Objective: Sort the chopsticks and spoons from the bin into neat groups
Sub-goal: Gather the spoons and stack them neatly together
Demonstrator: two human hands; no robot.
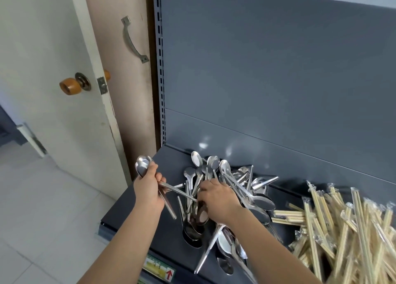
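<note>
A heap of steel spoons (pixel 233 183) lies on the dark grey shelf (pixel 132 210), with wrapped wooden chopsticks (pixel 342 223) piled to its right. My left hand (pixel 149 186) grips a small bunch of spoons (pixel 142 165) above the shelf's left end, bowls up and handles pointing down. My right hand (pixel 216 195) reaches into the spoon heap with fingers curled down among the handles; one long handle runs from it toward my left hand. What the right fingers hold is hidden.
The shelf's grey back panel (pixel 278 80) rises behind the heap. A white door (pixel 53 69) with an orange knob (pixel 68 86) stands open at the left, over pale floor tiles (pixel 42 219). A label with a red arrow (pixel 159 271) marks the shelf front.
</note>
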